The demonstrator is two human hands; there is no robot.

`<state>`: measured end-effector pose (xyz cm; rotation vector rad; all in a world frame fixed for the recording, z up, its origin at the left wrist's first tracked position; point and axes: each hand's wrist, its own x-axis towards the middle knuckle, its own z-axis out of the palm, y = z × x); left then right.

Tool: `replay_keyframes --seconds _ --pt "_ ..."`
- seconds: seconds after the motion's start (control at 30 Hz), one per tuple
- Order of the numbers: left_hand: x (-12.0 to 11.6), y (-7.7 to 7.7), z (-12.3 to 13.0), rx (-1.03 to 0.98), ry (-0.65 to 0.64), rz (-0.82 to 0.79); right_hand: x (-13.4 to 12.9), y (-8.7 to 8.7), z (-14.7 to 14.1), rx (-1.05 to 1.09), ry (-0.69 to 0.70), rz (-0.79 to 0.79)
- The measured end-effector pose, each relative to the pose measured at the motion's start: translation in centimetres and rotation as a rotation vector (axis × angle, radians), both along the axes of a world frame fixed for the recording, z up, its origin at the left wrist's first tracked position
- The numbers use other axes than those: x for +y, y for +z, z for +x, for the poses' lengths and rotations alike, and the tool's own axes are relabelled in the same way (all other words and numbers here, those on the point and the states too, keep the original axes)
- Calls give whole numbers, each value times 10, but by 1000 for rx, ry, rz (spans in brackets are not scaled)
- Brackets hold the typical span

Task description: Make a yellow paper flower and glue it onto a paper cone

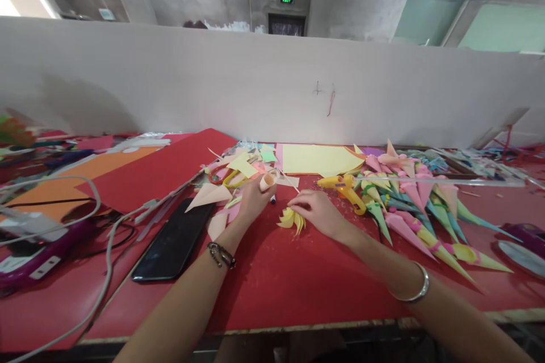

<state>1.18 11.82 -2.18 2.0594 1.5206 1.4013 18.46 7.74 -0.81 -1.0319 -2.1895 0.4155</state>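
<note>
My left hand [252, 199] is closed around a small rolled cone of peach paper [268, 182], its open end facing up. To its right, my right hand [317, 209] has its fingers drawn together just above a bunch of curled yellow paper petals [292, 220] on the red table. Whether those fingertips pinch anything is too small to tell. A dark marker-like stick [273, 199] with a pale end lies between the hands. Beyond my right hand rests a yellow glue gun [346, 190], a long clear glue stick [443, 181] behind it.
Many pastel paper cones [411, 229] are heaped at the right. Paper scraps [208, 197] and a black phone [174, 244] lie at the left, near a purple power strip [38, 264] with cables. Pale yellow sheets [315, 159] sit before the white partition [221, 85].
</note>
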Motion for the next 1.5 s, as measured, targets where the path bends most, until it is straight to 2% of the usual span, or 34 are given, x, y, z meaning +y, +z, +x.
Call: replay_keyframes --seconds 0.27,0.43,0.63,0.83,1.17,1.5 --pt "-3 0 6 -88 -113 -102 -6 3 2 111 105 -150" --pt "-10 3 11 -193 -209 -256 -5 1 8 136 112 -170" --pt "-14 5 14 -236 -257 -344 -3 -2 18 172 154 -189" --pt "-20 9 18 -201 -323 -413 -4 -6 22 172 115 -163" --pt "-23 14 19 -189 -391 -474 -10 -6 29 219 55 -227" --pt "-23 15 22 -256 -459 -512 -14 -3 34 362 -16 -112"
